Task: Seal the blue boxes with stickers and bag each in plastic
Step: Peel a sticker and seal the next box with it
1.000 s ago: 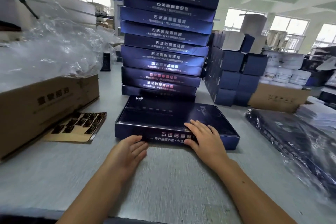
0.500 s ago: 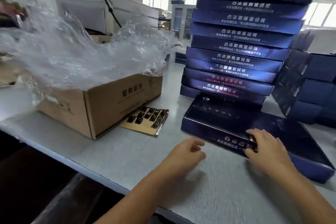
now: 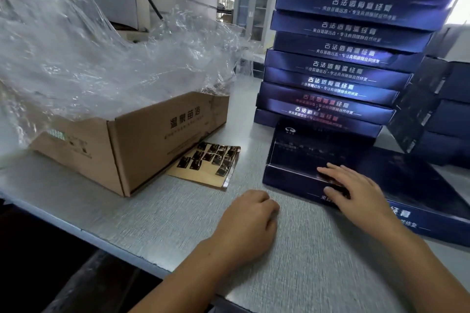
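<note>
While the right hand (image 3: 356,190) is laid flat over the near front edge of a blue box (image 3: 305,157), its fingers are stretched out straight and slightly spread, with the thumb set against the box's front wall. Nothing is pinched or gripped. A small brownish patch is glimpsed under the fingertips, but what it is cannot be told.

The box is seen lying flat on the grey table (image 3: 152,213), lid closed, its far end close up against the foot of a tall stack of blue boxes (image 3: 338,66) of the same kind. The left hand (image 3: 251,218) is rested on the table just beside the box's near left corner, apart from it, with the fingers loosely curled under and nothing seen in them.

A sticker sheet (image 3: 206,162) — dark stickers in rows on a tan backing — is laid on the table between the box and a cardboard carton (image 3: 152,140), its left edge against the carton's base. The carton is filled with clear plastic bags (image 3: 101,53), which billow high above its rim. Smaller dark blue boxes (image 3: 445,114) are piled at the right, behind the stack.
</note>
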